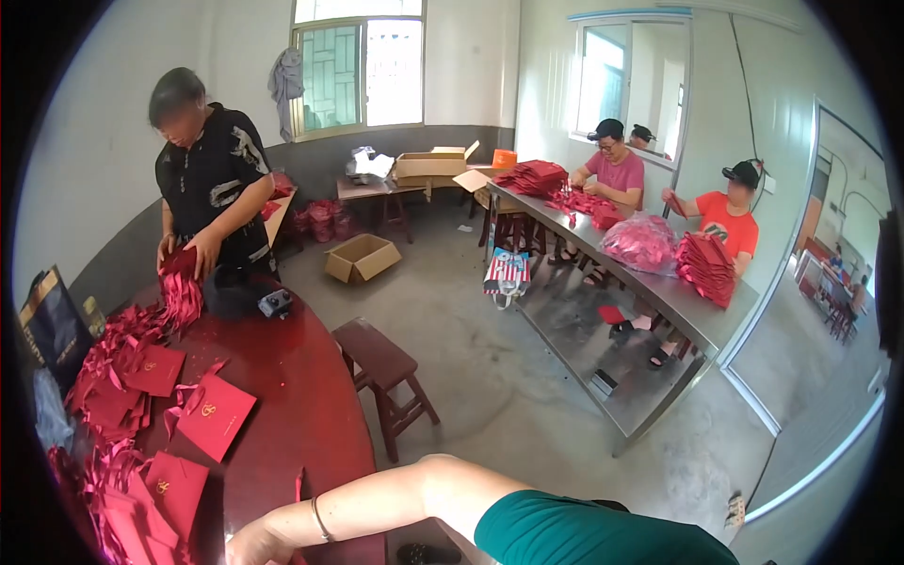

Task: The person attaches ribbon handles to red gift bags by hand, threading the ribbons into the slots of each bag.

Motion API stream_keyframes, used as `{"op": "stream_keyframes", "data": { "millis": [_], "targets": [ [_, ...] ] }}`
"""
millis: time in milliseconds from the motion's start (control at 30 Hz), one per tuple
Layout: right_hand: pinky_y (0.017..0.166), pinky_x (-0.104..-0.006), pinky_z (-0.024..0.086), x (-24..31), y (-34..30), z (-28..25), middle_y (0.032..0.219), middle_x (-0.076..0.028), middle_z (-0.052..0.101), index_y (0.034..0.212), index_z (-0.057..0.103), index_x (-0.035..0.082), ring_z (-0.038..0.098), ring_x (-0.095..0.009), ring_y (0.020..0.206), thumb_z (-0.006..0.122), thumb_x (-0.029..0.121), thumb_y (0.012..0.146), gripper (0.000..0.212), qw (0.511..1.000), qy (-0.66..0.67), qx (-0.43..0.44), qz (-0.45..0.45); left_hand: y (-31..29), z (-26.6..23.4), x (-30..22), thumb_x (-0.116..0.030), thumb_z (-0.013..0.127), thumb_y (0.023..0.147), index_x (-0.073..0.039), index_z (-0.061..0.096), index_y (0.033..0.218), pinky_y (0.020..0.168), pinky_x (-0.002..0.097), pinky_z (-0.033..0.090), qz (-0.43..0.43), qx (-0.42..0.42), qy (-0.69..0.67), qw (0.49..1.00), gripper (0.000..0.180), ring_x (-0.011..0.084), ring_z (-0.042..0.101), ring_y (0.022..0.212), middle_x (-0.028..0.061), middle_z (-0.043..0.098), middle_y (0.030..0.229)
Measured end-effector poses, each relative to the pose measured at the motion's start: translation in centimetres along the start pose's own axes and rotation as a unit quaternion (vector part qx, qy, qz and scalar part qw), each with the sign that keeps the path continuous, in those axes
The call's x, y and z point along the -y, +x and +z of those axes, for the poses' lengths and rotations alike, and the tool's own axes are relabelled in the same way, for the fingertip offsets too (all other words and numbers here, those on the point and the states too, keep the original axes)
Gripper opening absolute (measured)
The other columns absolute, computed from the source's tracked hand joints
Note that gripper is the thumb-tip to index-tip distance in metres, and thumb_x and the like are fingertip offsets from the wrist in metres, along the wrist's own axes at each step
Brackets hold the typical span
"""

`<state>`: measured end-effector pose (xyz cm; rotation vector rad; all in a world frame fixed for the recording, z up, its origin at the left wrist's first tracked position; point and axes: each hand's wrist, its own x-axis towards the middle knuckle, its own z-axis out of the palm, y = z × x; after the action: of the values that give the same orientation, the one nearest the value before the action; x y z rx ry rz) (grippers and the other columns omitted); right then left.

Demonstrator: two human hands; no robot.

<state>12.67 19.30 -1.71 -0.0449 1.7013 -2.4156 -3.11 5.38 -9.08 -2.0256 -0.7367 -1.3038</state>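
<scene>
My right hand [254, 546] reaches in at the lower edge over the red table [299, 367], a metal bangle on its wrist. The picture's edge cuts off its fingers, so I cannot tell whether it holds anything. A small strip of red ribbon [299, 484] shows just beyond the wrist. To the hand's left lie red paper gift bags [177, 490] with ribbon handles and gold emblems, heaped together. A single red bag [217, 417] lies flat farther up the table. My left hand is out of view.
Across the table a person [212, 179] handles red bags. At right, two people sit behind a metal table [650, 330] with stacked bags and a plastic-wrapped bundle [640, 243]. A wooden stool [377, 353] and an open cardboard box [363, 257] stand on the floor.
</scene>
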Motion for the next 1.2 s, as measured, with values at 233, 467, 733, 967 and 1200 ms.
{"op": "stream_keyframes", "data": {
  "millis": [233,467,733,967,1200],
  "targets": [
    [0.051,-0.0249,0.044,1.7,-2.7,-2.6,0.077,0.002,0.061,0.097,0.067,0.006,0.053,-0.008,0.062,0.064,0.012,0.079,0.019,0.97,-0.215,0.107,0.04,9.3,-0.7,-6.9,0.01,0.066,0.07,0.001,0.061,0.092,0.078,0.0295,0.05,-0.664,0.189,-0.107,0.715,0.024,0.018,0.064,0.09,0.0085,0.064,0.09],
    [0.049,-0.022,0.042,1.6,-3.1,-1.6,0.077,0.0,0.062,0.088,0.064,0.004,0.049,-0.006,0.054,0.066,0.013,0.085,0.01,0.98,-0.144,-0.135,0.035,13.2,-1.0,-6.4,0.003,0.075,0.072,-0.001,0.071,0.099,0.076,0.0276,0.054,-0.606,0.18,-0.162,0.757,0.028,0.0177,0.069,0.083,0.0107,0.071,0.091],
    [0.052,-0.0205,0.045,0.3,-1.6,-1.9,0.079,-0.001,0.064,0.089,0.065,0.002,0.053,-0.005,0.058,0.067,0.015,0.088,0.013,0.912,-0.213,-0.34,-0.079,12.1,-1.7,-5.2,0.005,0.07,0.074,-0.001,0.071,0.099,0.078,0.0269,0.051,-0.67,0.173,-0.118,0.712,0.025,0.0138,0.065,0.083,0.0069,0.07,0.088],
    [0.071,-0.0363,0.052,-0.6,-1.7,-2.8,0.083,-0.012,0.063,0.086,0.066,0.0,0.064,-0.025,0.079,0.066,0.011,0.08,0.013,0.788,-0.434,-0.401,-0.172,11.7,-0.5,-5.3,0.005,0.066,0.078,0.002,0.068,0.096,0.074,0.0257,0.051,-0.656,0.186,-0.126,0.72,0.018,0.0108,0.064,0.08,0.0062,0.07,0.084],
    [0.074,-0.0285,0.052,4.2,-8.3,-4.8,0.098,-0.01,0.064,0.11,0.065,0.002,0.063,-0.017,0.083,0.061,0.01,0.088,0.024,0.803,-0.42,-0.399,-0.141,11.1,-0.5,-5.7,0.002,0.064,0.077,0.003,0.068,0.092,0.067,0.0273,0.051,-0.648,0.179,-0.016,0.74,0.016,0.0152,0.066,0.07,0.0103,0.069,0.075]
  ]
}}
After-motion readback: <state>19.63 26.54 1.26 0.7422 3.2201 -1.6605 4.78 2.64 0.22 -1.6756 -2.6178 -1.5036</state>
